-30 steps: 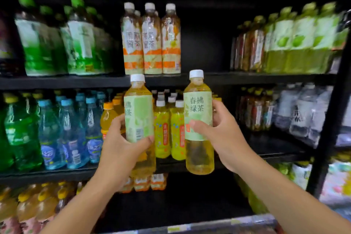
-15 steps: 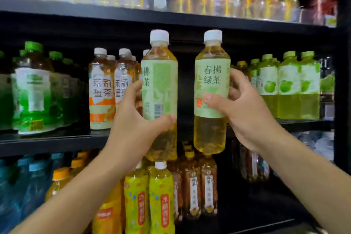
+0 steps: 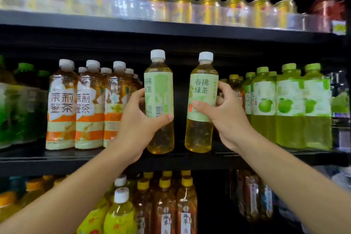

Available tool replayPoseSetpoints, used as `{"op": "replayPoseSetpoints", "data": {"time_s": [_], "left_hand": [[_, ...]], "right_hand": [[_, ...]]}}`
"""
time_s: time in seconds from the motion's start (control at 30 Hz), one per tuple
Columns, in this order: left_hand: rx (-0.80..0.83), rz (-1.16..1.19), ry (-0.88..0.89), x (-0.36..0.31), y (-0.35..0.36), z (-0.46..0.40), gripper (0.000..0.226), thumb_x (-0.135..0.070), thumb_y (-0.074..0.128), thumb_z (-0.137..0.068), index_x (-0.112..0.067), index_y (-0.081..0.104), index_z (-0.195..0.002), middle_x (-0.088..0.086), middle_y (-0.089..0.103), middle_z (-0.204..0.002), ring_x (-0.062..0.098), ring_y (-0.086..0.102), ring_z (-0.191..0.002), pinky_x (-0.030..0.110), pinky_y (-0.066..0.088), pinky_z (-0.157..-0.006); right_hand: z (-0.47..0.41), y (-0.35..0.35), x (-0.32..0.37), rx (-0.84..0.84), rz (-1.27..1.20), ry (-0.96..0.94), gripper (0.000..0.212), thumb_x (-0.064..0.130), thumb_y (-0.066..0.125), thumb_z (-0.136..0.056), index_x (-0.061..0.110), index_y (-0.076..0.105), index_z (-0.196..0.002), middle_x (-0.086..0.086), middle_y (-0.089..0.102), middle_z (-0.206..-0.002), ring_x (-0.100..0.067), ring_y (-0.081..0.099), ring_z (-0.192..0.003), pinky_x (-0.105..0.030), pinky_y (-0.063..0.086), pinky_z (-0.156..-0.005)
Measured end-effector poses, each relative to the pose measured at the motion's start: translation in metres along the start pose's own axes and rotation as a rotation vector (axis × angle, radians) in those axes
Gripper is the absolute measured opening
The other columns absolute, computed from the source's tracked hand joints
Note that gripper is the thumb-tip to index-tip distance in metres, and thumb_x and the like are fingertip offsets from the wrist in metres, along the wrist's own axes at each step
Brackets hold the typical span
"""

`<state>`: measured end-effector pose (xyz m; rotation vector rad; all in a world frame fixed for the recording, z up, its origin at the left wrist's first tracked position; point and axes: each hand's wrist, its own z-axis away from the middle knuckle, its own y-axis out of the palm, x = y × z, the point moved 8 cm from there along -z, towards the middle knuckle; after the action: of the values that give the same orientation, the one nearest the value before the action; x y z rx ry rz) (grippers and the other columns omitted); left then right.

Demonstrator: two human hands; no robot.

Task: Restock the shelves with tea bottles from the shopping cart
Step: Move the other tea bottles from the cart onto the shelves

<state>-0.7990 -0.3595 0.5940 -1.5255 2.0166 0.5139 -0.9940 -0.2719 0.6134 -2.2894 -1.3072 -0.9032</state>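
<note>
Two pale green tea bottles with white caps and light green labels stand upright at the front of the middle shelf (image 3: pixel 57 159), in a dark gap between other drinks. My left hand (image 3: pixel 136 125) grips the left tea bottle (image 3: pixel 159 91) around its label. My right hand (image 3: pixel 226 118) holds the right tea bottle (image 3: pixel 203 89), thumb in front, fingers behind. Both bottle bases are at the shelf's front edge; whether they touch it I cannot tell. The shopping cart is out of sight.
Orange-labelled jasmine tea bottles (image 3: pixel 62 104) stand left of the gap, green apple drink bottles (image 3: pixel 290 104) right of it. Wrapped gold-topped cans (image 3: pixel 209 9) fill the top shelf. Yellow-capped bottles (image 3: pixel 165 205) crowd the shelf below. A black upright (image 3: pixel 348 81) bounds the right side.
Both hands have carried the bottles up from the lower shelf level and forward into the middle shelf gap. My view has tilted upward with them.
</note>
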Motion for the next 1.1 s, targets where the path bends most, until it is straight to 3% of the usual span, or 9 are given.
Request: {"op": "replayPoseSetpoints", "data": {"time_s": [0.1, 0.23, 0.3, 0.4, 0.5, 0.63, 0.83, 0.93, 1.1], "left_hand": [[0.029, -0.087, -0.035, 0.007, 0.016, -0.009, 0.074, -0.011, 0.082, -0.08, -0.033, 0.045, -0.14, -0.016, 0.064, -0.119, -0.001, 0.067, -0.103, 0.023, 0.059, -0.078], [0.087, -0.266, -0.059, 0.012, 0.026, -0.016, 0.068, -0.018, 0.08, -0.085, -0.041, 0.04, -0.135, -0.023, 0.062, -0.111, -0.019, 0.062, -0.091, 0.007, 0.052, -0.066], [0.085, -0.301, -0.084, 0.016, 0.025, -0.017, 0.067, -0.019, 0.08, -0.084, -0.043, 0.038, -0.132, -0.024, 0.062, -0.108, -0.022, 0.061, -0.088, 0.006, 0.051, -0.065], [0.118, -0.345, -0.109, 0.019, 0.024, -0.015, 0.067, -0.024, 0.078, -0.087, -0.046, 0.036, -0.134, -0.028, 0.061, -0.11, -0.024, 0.059, -0.092, 0.008, 0.051, -0.07], [0.148, -0.336, -0.141, 0.023, 0.019, -0.011, 0.064, -0.03, 0.071, -0.092, -0.046, 0.036, -0.143, -0.028, 0.06, -0.121, -0.014, 0.06, -0.107, 0.016, 0.053, -0.085], [0.186, -0.322, -0.151, 0.021, 0.016, -0.012, 0.059, -0.027, 0.07, -0.093, -0.046, 0.039, -0.14, -0.022, 0.063, -0.119, -0.016, 0.061, -0.103, 0.011, 0.053, -0.074], [0.148, -0.351, -0.153, 0.028, 0.018, -0.021, 0.061, -0.027, 0.076, -0.089, -0.045, 0.039, -0.134, -0.012, 0.066, -0.119, 0.004, 0.066, -0.11, 0.033, 0.057, -0.095], [0.139, -0.361, -0.162, 0.035, 0.023, -0.028, 0.064, -0.025, 0.077, -0.089, -0.039, 0.04, -0.139, -0.011, 0.065, -0.115, 0.006, 0.067, -0.104, 0.032, 0.059, -0.09], [0.114, -0.371, -0.222, 0.057, 0.028, -0.05, 0.076, -0.02, 0.08, -0.087, -0.033, 0.038, -0.148, -0.006, 0.064, -0.114, 0.013, 0.066, -0.106, 0.042, 0.059, -0.093]], "right_hand": [[-0.018, -0.006, -0.018, 0.056, 0.032, 0.01, 0.064, 0.017, 0.08, -0.085, 0.034, 0.046, -0.137, 0.006, 0.071, -0.118, -0.007, 0.071, -0.104, -0.034, 0.062, -0.085], [-0.027, -0.002, -0.035, 0.173, 0.079, 0.005, 0.064, 0.03, 0.078, -0.088, 0.046, 0.043, -0.14, 0.012, 0.07, -0.119, -0.004, 0.069, -0.107, -0.033, 0.059, -0.09], [-0.027, -0.002, -0.04, 0.223, 0.086, 0.006, 0.071, 0.033, 0.078, -0.088, 0.05, 0.038, -0.143, 0.014, 0.069, -0.121, -0.002, 0.066, -0.109, -0.028, 0.057, -0.089], [-0.023, -0.007, -0.046, 0.287, 0.104, 0.037, 0.078, 0.032, 0.076, -0.089, 0.054, 0.029, -0.148, 0.014, 0.068, -0.121, -0.004, 0.066, -0.112, -0.038, 0.056, -0.097], [-0.018, -0.011, -0.049, 0.319, 0.159, 0.039, 0.08, 0.03, 0.073, -0.093, 0.06, 0.023, -0.148, 0.018, 0.064, -0.12, -0.005, 0.063, -0.114, -0.042, 0.053, -0.102], [-0.021, -0.01, -0.053, 0.312, 0.211, 0.039, 0.085, 0.029, 0.076, -0.09, 0.062, 0.02, -0.145, 0.018, 0.062, -0.122, -0.008, 0.062, -0.116, -0.046, 0.053, -0.103], [-0.035, 0.003, -0.067, 0.273, 0.195, 0.087, 0.088, 0.024, 0.08, -0.086, 0.063, 0.025, -0.142, 0.01, 0.061, -0.122, -0.014, 0.063, -0.115, -0.051, 0.055, -0.099], [-0.043, 0.003, -0.074, 0.263, 0.214, 0.106, 0.09, 0.021, 0.08, -0.087, 0.057, 0.024, -0.147, 0.009, 0.06, -0.121, -0.014, 0.063, -0.114, -0.05, 0.056, -0.098], [-0.06, 0.005, -0.078, 0.24, 0.389, 0.058, 0.094, 0.023, 0.082, -0.084, 0.039, 0.02, -0.153, 0.005, 0.06, -0.121, -0.015, 0.064, -0.111, -0.042, 0.058, -0.094]]}}
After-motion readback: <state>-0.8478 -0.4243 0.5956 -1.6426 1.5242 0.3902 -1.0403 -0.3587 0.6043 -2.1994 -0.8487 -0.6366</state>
